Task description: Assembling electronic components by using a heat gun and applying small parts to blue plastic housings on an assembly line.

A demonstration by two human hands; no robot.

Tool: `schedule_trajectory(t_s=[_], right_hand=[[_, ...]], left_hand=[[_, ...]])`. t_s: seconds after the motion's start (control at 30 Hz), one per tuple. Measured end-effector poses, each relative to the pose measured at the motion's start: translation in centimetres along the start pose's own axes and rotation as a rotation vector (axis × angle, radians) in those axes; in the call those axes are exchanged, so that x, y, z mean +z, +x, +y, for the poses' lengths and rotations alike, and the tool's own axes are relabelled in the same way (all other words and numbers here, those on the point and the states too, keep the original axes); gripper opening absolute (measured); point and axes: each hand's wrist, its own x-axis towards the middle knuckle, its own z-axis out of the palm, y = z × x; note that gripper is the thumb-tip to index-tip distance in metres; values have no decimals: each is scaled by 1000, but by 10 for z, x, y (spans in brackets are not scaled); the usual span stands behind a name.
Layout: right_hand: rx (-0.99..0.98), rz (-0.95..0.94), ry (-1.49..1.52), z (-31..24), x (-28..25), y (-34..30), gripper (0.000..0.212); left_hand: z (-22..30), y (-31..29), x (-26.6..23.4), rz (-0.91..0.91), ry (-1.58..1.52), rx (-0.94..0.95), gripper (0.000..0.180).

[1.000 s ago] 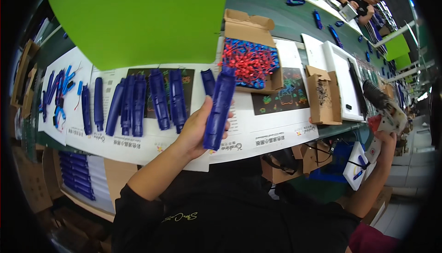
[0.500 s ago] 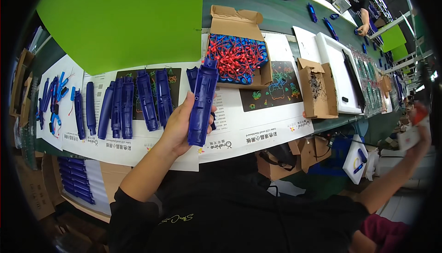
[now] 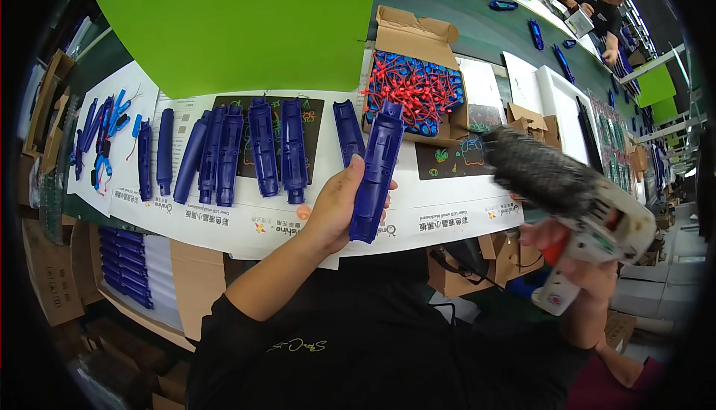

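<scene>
My left hand (image 3: 344, 205) grips a dark blue plastic half-shell (image 3: 378, 171), holding it upright over the table's front edge with its hollow, ribbed inside facing me. In my right hand (image 3: 585, 274) is a pistol-shaped tool (image 3: 570, 194) with a white body, a red trigger and a dark, rough-looking barrel that points left toward the shell. Motion blurs the tool, so its exact kind is unclear. A gap separates it from the shell. Behind my left hand another blue half-shell (image 3: 347, 130) lies on the paper. More blue shells (image 3: 262, 149) lie in a row to the left.
An open cardboard box (image 3: 415, 30) holds blue cells with red wires. A green panel (image 3: 231, 30) stands at the back. Loose blue cells (image 3: 118, 121) lie far left. A white foam tray (image 3: 556, 97) is at the right. A person (image 3: 597, 7) works across the table.
My right hand has swung in from the far right, bringing the pistol-shaped tool near the shell. The view has shifted; my left hand still holds the shell.
</scene>
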Motion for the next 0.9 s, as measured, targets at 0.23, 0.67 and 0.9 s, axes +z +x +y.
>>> schedule_trajectory(t_s=[0.23, 0.67, 0.9], right_hand=[[204, -143, 65, 14, 22, 25, 30], [319, -167, -352, 24, 31, 32, 13], [286, -268, -685, 16, 33, 38, 9]], left_hand=[[-2, -7, 0, 58, 102, 52, 62], [3, -5, -3, 47, 92, 42, 46], [1, -2, -6, 72, 139, 30, 56]])
